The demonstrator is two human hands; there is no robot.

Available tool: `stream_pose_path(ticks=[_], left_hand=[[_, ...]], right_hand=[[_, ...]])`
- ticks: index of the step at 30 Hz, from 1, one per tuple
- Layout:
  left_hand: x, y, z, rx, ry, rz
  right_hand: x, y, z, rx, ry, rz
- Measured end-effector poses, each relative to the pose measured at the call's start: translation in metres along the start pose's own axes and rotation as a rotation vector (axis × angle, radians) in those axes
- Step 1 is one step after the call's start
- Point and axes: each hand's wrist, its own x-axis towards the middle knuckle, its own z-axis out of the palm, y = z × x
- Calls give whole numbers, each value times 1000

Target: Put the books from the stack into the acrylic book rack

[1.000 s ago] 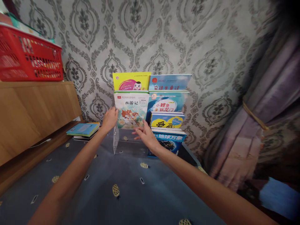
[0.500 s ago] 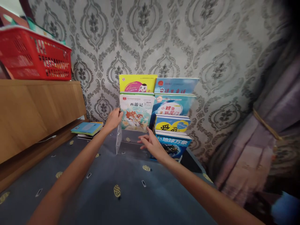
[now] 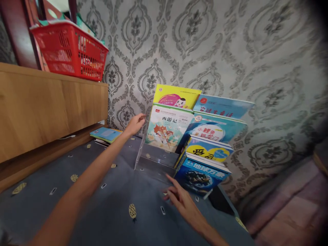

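Left hand (image 3: 135,125): fingers half-curled just beside clear stand's (image 3: 140,153) left edge; can't tell if gripping.
Right hand (image 3: 180,199): fingers loosely apart, holding nothing, near stand's front.
White book (image 3: 167,131): upright in stand, left side, behind empty-looking lower tier.
Blue earth book (image 3: 201,176): front right.

The right hand (image 3: 185,202) is partly blurred, the curtain (image 3: 287,212) cut off.
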Motion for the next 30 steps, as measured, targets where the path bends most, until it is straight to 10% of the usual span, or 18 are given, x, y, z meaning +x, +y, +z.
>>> stream_pose_path(ticks=[6,13,22,30], left_hand=[[19,5,8,-66,-53,180],[22,-5,19,-216,-114,161],[27,-13,18,-239,-174,189],[22,-10,14,-270,-219,190]], right_hand=[[24,-56,-37,-323,67,-208],[102,-116,-116,-865,577,-660],[167,-141,-168,-1277,479,-376],[182,-134,-173,-1317,481,-407]])
